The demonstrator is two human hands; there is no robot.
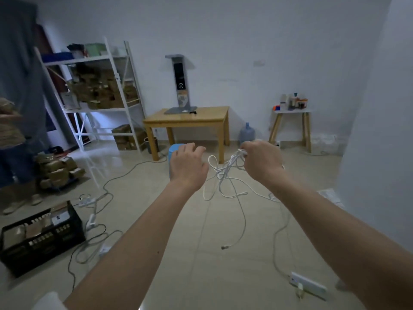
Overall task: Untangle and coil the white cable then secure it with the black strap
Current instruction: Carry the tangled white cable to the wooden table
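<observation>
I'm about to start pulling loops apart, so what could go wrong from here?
1. The white cable hangs from the right hand in a tangled bunch; tugging could tighten the knots.
2. Its loose plug end dangles low and may snag the other cords and the power strip on the floor.
3. The left hand holds nothing, so the bunch has no second support.

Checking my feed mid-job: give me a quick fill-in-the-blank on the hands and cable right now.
1. The tangled white cable is gripped by the ____ hand.
2. The left hand holds ____.
3. The cable's free plug end hangs above the ____.
4. The wooden table stands against the ____.

Missing words: right; nothing; floor; wall
</observation>
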